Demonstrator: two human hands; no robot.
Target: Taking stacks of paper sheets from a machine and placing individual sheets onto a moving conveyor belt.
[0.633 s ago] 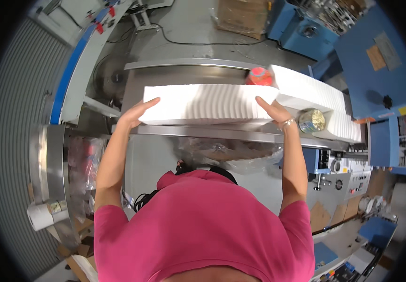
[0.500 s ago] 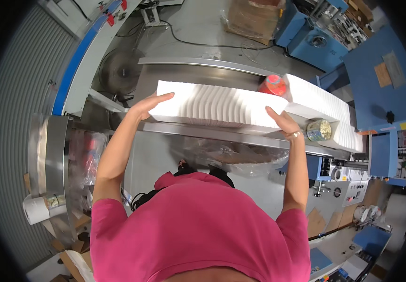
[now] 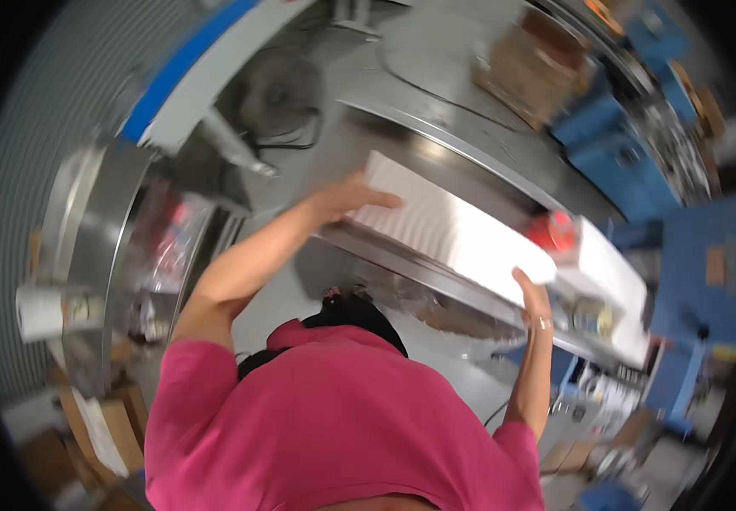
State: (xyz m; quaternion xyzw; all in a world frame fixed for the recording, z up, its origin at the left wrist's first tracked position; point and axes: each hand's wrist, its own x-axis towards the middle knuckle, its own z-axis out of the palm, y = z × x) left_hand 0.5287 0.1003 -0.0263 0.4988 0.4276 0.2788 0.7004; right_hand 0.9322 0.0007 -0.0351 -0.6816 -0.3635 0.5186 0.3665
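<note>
Between both hands I hold a long row of white stacked pieces, paper-like and ridged along its side. My left hand is closed on its left end, thumb lying on top. At the other end my right hand grips the row, thumb up on its near corner. The row is over a metal trough-like table; whether it rests on the metal is hidden. Just past my right hand stands another white stack, with a red round item beside it.
A clear jar-like container with pale contents stands near the table's right end. Blue machines are at the far right and a floor fan at the far left. A cardboard box is on the floor beyond. Clear plastic lies under the table.
My view has turned, so the table now slants down to the right and the picture is blurred. Both hands still hold the white row.
</note>
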